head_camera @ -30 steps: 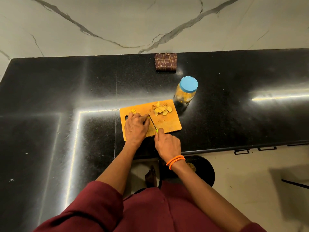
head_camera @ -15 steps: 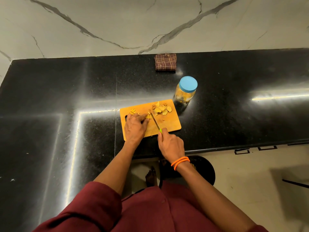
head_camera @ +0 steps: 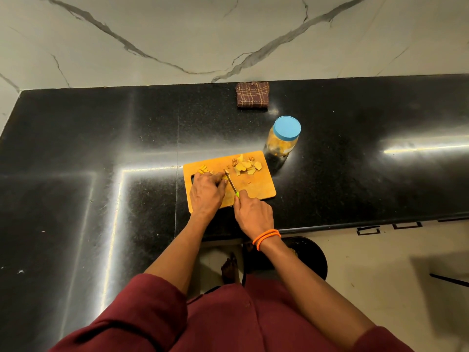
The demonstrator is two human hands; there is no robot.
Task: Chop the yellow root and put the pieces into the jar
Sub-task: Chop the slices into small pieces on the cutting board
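Observation:
An orange cutting board [head_camera: 256, 189] lies near the counter's front edge. My left hand [head_camera: 206, 193] rests on its left half, fingertips pinching a piece of yellow root [head_camera: 224, 177] that is mostly hidden under them. My right hand [head_camera: 253, 214] grips a small knife [head_camera: 231, 183] by its green handle, the blade lying just right of my left fingertips. A pile of cut slices [head_camera: 245, 165] sits at the board's far side, and a few yellow bits [head_camera: 203, 169] lie at its far left. The jar [head_camera: 283, 137], closed with a blue lid, stands just beyond the board's right corner.
A folded brown checked cloth [head_camera: 252, 95] lies at the back of the black counter [head_camera: 101, 148] against the marble wall. The counter's front edge runs just behind my right wrist. A dark round stool [head_camera: 309, 257] stands on the floor below.
My right hand and the knife have shifted slightly left, bringing the blade closer to my left fingertips. My left hand stays on the root.

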